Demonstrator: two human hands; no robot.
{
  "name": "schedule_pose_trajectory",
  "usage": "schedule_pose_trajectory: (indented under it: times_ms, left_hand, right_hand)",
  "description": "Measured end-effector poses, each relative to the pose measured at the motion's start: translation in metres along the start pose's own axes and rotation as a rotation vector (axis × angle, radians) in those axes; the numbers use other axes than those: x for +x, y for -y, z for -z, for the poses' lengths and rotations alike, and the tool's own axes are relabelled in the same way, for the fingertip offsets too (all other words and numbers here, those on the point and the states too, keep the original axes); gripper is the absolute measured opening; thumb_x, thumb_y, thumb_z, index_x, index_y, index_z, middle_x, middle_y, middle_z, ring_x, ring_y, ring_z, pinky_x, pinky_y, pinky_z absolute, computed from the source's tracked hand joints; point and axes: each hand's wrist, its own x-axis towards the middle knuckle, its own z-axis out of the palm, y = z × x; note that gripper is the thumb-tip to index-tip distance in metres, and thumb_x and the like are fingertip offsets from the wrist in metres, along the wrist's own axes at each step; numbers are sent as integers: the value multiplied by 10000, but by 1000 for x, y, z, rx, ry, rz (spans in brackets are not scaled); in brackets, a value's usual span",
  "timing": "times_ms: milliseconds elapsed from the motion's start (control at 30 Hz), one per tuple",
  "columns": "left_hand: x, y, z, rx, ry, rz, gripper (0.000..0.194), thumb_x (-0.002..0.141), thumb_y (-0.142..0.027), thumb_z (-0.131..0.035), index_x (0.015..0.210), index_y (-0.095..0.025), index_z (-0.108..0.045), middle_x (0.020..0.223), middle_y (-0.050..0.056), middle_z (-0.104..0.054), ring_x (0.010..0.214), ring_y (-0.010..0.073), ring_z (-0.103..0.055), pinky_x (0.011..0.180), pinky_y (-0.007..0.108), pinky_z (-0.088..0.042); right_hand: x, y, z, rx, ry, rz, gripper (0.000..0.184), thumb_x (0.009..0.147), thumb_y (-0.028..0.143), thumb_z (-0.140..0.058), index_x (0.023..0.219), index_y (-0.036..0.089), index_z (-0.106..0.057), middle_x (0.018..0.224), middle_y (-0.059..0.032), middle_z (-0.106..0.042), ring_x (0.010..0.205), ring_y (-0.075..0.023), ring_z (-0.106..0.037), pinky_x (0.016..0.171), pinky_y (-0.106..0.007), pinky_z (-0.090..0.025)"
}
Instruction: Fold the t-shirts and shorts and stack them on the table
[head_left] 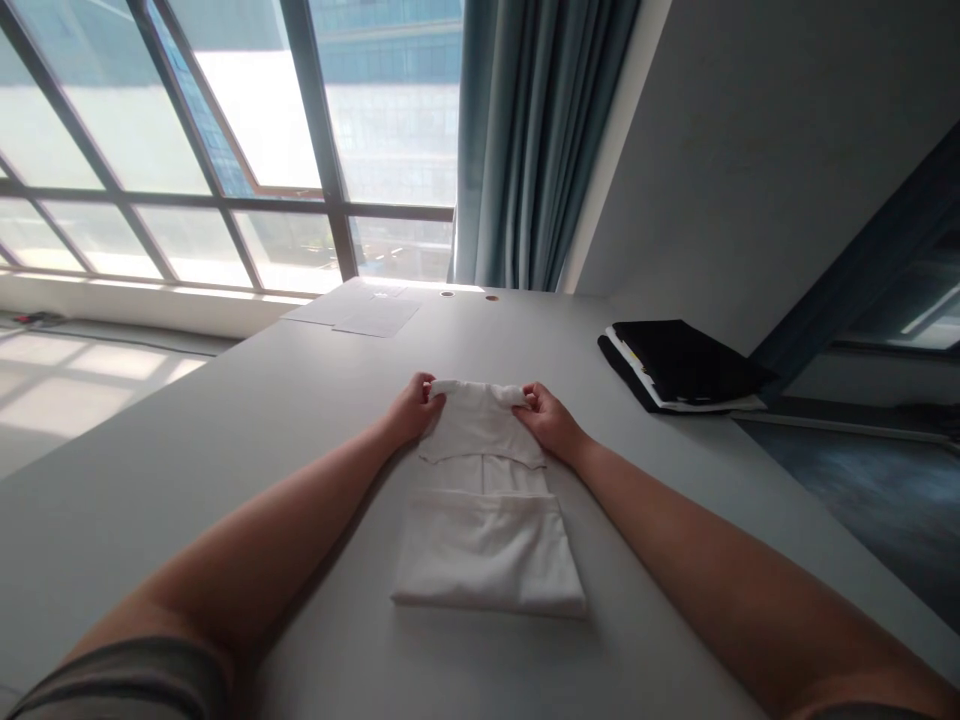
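Observation:
A white cloth garment [487, 555], perhaps a shirt, lies partly folded on the white table in front of me. Its near part is turned up into a flat rectangle. The far part is narrower, with a curved edge lying across it. My left hand [421, 405] pinches the far left corner between thumb and fingers. At the far right corner, my right hand [546, 418] grips the cloth the same way. Between both hands the far edge is stretched and slightly bunched.
Dark folded items [686, 365] with white layers between them are stacked at the table's right edge. Sheets of paper [375, 312] lie at the far left, near two round holes in the tabletop [300, 400]. Behind stand windows and a blue-grey curtain [536, 140].

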Motion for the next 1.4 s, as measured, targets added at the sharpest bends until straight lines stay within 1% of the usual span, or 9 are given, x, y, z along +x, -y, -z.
schedule_pose_trajectory:
  times_ms: [133,267,400,533,667,833,933,1167,1400]
  left_hand:
    - [-15,-25,9,-371,21,-73,556,839,-488,-714,1271,-200,-515,923,22,-697,802,163,-647,760,306,-526]
    - [-60,-61,44,-151,127,-266,310,854,-418,-744,1018,-189,-613,916,32,-680,878,186,-639,828,321,-518]
    - [-126,-86,77,26,541,-487,31,911,-195,-645,935,-194,-626,1013,72,-695,937,185,-655,869,294,-517]
    - [-169,-95,88,201,796,-520,138,850,-81,-589,826,-217,-599,968,41,-688,868,174,-644,823,266,-510]
    - [-175,-101,87,332,752,-565,184,832,-128,-627,981,-237,-624,1015,40,-704,970,225,-653,984,352,-483]
    - [-174,-103,77,454,700,-633,265,923,-366,-711,1155,-255,-648,1137,68,-710,1036,248,-657,999,383,-460]
    - [-176,-101,72,491,684,-656,102,965,-272,-620,1055,-257,-664,1031,36,-718,945,205,-663,946,351,-456]
    - [-176,-115,78,314,636,-664,88,922,-178,-547,950,-236,-607,927,40,-687,856,184,-643,901,331,-478]
    - [-185,-114,79,452,836,-618,347,744,-250,-837,1021,-255,-628,1153,40,-664,1065,246,-629,994,367,-491]
  right_hand:
    - [-19,20,6,236,-15,43,591,786,414,-743,1284,279,-456,1081,-41,-745,907,-203,-691,832,-354,-583]
    - [-65,45,21,111,-39,182,563,778,383,-793,1280,222,-595,1059,-53,-742,929,-201,-695,872,-350,-576]
    - [-133,62,27,-223,262,439,117,909,191,-683,1022,208,-712,1072,-72,-739,1002,-187,-702,917,-306,-561]
    - [-176,71,24,-441,466,617,263,964,62,-511,1039,210,-715,1101,-93,-730,1064,-167,-692,975,-280,-540]
    - [-183,79,26,-584,429,669,300,949,47,-515,1099,225,-704,1102,-74,-729,1064,-169,-688,1119,-354,-477]
    - [-181,84,24,-686,495,636,436,860,38,-561,1229,224,-700,1215,-95,-709,1142,-199,-663,997,-311,-526]
    - [-179,76,19,-690,438,672,303,900,72,-572,1120,216,-722,1119,-83,-730,1052,-196,-671,963,-323,-513]
    - [-175,75,19,-582,260,729,54,939,152,-627,917,200,-637,910,-52,-696,883,-176,-627,868,-315,-484]
    - [-200,114,16,-722,637,510,314,764,40,-603,1016,212,-677,1091,-74,-697,988,-209,-650,936,-350,-509]
